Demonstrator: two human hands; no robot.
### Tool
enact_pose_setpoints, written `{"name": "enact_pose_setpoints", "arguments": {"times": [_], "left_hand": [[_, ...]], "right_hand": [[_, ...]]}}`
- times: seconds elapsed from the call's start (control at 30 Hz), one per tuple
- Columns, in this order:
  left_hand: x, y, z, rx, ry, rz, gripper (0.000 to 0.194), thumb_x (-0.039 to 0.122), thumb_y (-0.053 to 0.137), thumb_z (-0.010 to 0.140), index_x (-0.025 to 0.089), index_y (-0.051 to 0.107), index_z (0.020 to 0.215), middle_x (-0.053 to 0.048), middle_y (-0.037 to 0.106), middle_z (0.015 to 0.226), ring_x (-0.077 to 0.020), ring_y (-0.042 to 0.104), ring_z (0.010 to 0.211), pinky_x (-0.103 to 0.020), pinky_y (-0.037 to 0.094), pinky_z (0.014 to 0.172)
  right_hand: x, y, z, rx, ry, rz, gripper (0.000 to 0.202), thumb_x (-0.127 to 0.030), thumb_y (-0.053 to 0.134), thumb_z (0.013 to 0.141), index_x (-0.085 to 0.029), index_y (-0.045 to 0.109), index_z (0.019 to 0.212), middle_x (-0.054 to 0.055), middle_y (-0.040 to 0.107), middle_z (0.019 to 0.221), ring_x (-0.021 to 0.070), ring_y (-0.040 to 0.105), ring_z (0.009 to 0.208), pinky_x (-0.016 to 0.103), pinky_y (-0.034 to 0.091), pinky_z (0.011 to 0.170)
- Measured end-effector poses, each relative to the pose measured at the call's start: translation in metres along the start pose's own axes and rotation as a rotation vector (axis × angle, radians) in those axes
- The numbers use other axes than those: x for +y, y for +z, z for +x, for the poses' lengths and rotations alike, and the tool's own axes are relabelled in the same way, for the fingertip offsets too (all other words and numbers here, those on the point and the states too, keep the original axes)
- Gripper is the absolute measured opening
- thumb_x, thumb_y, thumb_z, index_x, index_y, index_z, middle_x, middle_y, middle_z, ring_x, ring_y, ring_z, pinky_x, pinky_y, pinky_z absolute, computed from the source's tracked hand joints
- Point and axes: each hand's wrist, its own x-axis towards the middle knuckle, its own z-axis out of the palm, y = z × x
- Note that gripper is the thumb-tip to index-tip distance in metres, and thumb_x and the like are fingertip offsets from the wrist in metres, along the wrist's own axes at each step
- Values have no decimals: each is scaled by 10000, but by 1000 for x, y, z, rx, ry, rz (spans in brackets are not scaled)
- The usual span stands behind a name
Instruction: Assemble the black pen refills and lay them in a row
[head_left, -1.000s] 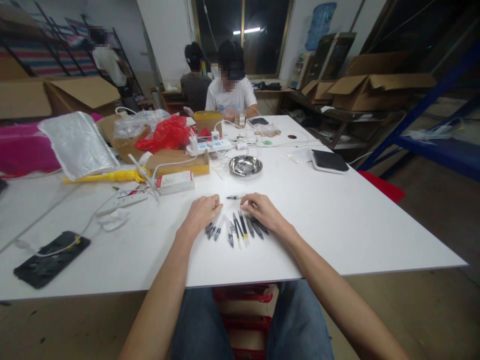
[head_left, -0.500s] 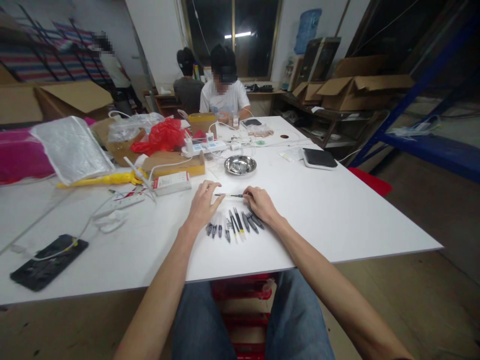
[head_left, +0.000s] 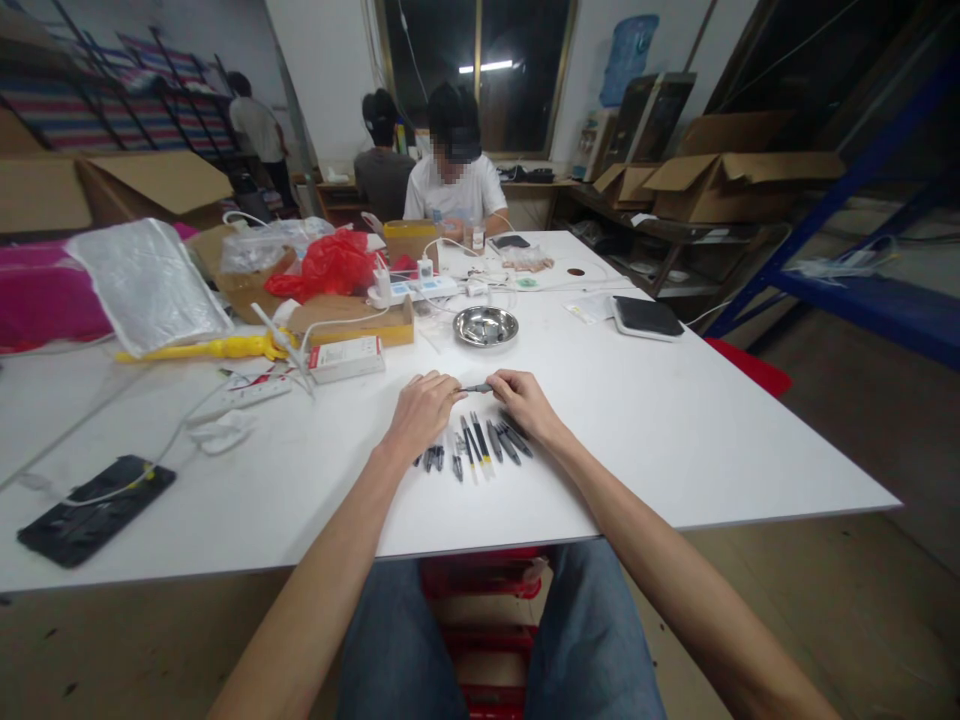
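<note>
Between my two hands is a slim dark pen point(head_left: 475, 388), held level just over the white table. My left hand point(head_left: 429, 408) pinches its left end, and my right hand point(head_left: 519, 400) grips the right end; fingertips cover both ends. Below them lies a row of pen parts: clear pieces with black tips point(head_left: 457, 463) at the left, dark refills with yellow bands point(head_left: 481, 440) in the middle, and dark grey pen barrels point(head_left: 504, 441) at the right. My left hand partly hides the leftmost pieces.
A shiny metal bowl point(head_left: 486, 326) with small dark pieces stands beyond my hands. Left are a white box point(head_left: 346, 359), a power strip point(head_left: 244, 398), cables and a black phone-like slab point(head_left: 94, 510). A black-topped device point(head_left: 646, 317) lies right. A person point(head_left: 455, 190) sits across the table.
My left hand has closed and moved right, from spread fingers near a thin refill to a pinch on the pen. A thicker grey body now shows between my hands.
</note>
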Motion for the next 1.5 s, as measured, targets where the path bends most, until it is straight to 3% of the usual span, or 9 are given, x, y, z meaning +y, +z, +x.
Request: {"name": "enact_pose_setpoints", "arguments": {"times": [0.17,0.37,0.5,0.63,0.77,0.97,1.07,1.27,1.5], "left_hand": [[1,1,0,-11,-58,32,224,326,458,975,210,640,916,-62,678,872,-221,610,896,-332,402,830],[-5,2,-1,-85,-134,-54,300,338,393,988,236,657,888,-28,705,847,-197,633,839,-298,399,751],[-6,1,-1,-55,-96,-89,294,323,400,983,218,656,882,-37,698,897,-189,623,881,-293,414,790],[-6,3,0,-42,-29,-90,319,318,385,992,208,658,868,-51,692,905,-193,611,937,-298,430,848],[-7,7,0,-10,-7,-101,320,314,372,1004,209,672,965,-55,715,987,-192,624,972,-305,437,888],[-4,10,-1,-49,-35,-22,349,380,334,1022,240,644,1098,-50,714,992,-198,638,969,-305,433,885],[-3,9,-2,-50,-52,24,358,387,303,1028,245,628,1073,-47,687,905,-201,635,902,-297,428,818],[-3,4,-1,-41,15,19,243,194,370,969,211,600,893,-52,661,882,-214,605,926,-324,418,833],[-4,4,-2,-113,-63,5,255,116,389,914,223,619,898,-48,680,904,-207,620,936,-328,430,871]], "right_hand": [[-7,4,-4,83,-117,-132,343,-357,477,936,-191,513,638,-9,511,626,146,469,638,279,365,652],[-13,4,-10,104,-311,-206,95,-169,540,869,-197,629,887,59,640,939,205,556,913,315,423,802],[-12,3,-10,34,-303,-256,172,-244,576,915,-210,629,1075,45,660,956,202,572,912,332,414,864],[-10,1,-9,8,-247,-356,196,-272,499,981,-205,667,907,23,641,766,195,563,802,329,401,831],[-11,1,-9,54,-345,-337,182,-282,635,908,-203,643,1071,69,665,1043,227,551,998,347,403,894],[-10,4,-8,-8,-241,-424,249,-305,506,991,-210,702,871,49,692,828,212,547,824,354,396,825],[-11,3,-8,41,-303,-396,129,-274,597,941,-217,699,996,57,704,981,230,550,949,363,397,864],[-10,3,-8,21,-229,-448,180,-302,571,956,-209,713,894,60,712,854,229,551,842,373,397,817],[-10,5,-9,-4,-295,-467,86,-259,620,918,-215,641,989,52,675,968,231,534,940,351,380,828]]}}
